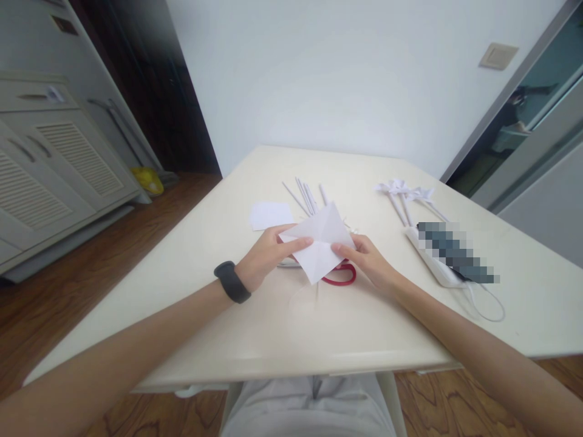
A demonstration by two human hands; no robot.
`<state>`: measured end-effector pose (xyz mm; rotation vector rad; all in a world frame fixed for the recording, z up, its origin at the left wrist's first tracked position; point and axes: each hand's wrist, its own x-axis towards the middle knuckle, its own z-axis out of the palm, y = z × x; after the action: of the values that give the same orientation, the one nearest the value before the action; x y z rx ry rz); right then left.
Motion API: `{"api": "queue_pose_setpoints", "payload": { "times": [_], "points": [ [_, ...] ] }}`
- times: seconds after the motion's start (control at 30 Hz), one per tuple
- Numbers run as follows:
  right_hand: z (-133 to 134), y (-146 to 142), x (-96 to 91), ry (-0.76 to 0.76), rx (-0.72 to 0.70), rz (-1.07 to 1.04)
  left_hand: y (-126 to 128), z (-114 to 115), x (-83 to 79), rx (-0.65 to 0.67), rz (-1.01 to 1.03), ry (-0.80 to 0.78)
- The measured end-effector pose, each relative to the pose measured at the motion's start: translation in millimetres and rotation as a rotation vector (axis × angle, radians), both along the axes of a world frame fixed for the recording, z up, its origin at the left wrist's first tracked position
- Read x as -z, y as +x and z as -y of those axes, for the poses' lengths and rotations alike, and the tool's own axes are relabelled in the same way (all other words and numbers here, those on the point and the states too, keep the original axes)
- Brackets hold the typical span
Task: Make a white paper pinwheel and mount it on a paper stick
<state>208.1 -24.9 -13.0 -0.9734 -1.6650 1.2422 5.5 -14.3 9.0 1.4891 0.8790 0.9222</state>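
A square sheet of white paper (321,233), creased through its middle and turned corner-down, is held up over the table between both hands. My left hand (273,249) grips its left corner, thumb on top and fingers behind. On the right corner, my right hand (364,258) pinches it the same way. Below the paper lie scissors with red handles (341,279); their blades are mostly hidden. Thin rolled white paper sticks (307,197) lie just beyond, and a white sheet of paper (271,215) rests to the left.
On the right, white paper pinwheels on sticks (403,197) lie behind a white box-like object (432,258) with a pixelated dark item on it and a white cable (487,312). The cream table (204,346) meets a white wall (346,79).
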Motion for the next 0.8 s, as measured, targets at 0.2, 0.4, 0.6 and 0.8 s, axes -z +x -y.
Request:
{"api": "queue_pose_setpoints", "payload": {
  "times": [0.2, 0.4, 0.6, 0.8],
  "points": [
    [1.3, -1.4, -2.2, -0.022, -0.023, -0.022, -0.4, 1.5, 2.1, 0.027, -0.032, -0.007],
    [3.7, -1.4, -4.1, -0.035, -0.038, -0.019, -0.5, 1.9, 1.1, 0.029, -0.024, -0.018],
    [1.9, 0.3, -3.6, -0.012, -0.052, -0.015, 0.1, 3.4, -0.7, 0.036, 0.049, -0.018],
    [-0.1, 3.0, -5.1, 0.034, -0.053, -0.007, 2.3, 4.3, -1.6, -0.016, 0.104, 0.000]
  ]
}}
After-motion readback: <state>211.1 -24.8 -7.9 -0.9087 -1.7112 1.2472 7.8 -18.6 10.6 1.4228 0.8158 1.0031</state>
